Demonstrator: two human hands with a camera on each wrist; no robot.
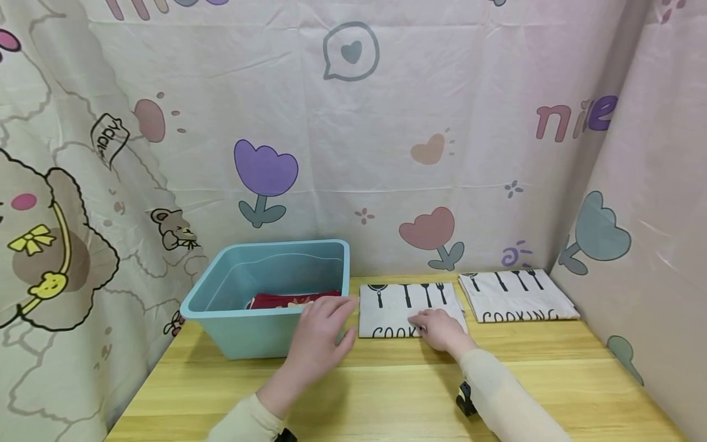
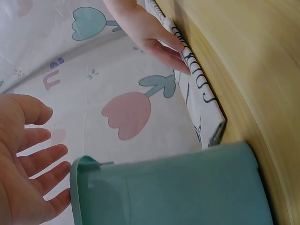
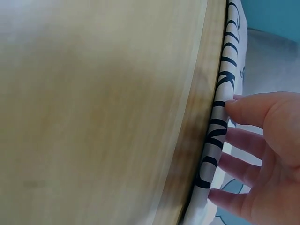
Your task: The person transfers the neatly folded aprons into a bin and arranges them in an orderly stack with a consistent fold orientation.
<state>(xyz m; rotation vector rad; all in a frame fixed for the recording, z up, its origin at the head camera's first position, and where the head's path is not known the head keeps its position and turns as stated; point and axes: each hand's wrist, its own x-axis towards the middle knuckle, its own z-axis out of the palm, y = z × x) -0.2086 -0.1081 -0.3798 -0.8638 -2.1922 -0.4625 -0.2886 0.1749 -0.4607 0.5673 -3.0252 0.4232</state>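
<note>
A folded white cloth with black utensil prints and lettering [image 1: 386, 316] lies on the table right of a teal bin [image 1: 256, 337]. My right hand [image 1: 442, 331] rests on its front right part; in the right wrist view the thumb and fingertips of that hand [image 3: 267, 145] touch the cloth's lettered edge [image 3: 218, 126], fingers spread. My left hand [image 1: 323, 337] hovers at the bin's front right corner, fingers loosely extended and holding nothing. The left wrist view shows this hand [image 2: 28, 159] beside the bin's rim [image 2: 77, 192]; whether it touches, I cannot tell. Inside the bin is a red patterned cloth [image 1: 276, 301].
A second folded white cloth with similar prints [image 1: 513, 294] lies farther right on the wooden table [image 1: 386, 393]. Behind the table hangs a printed curtain [image 1: 353, 153], which also runs along the left and right sides.
</note>
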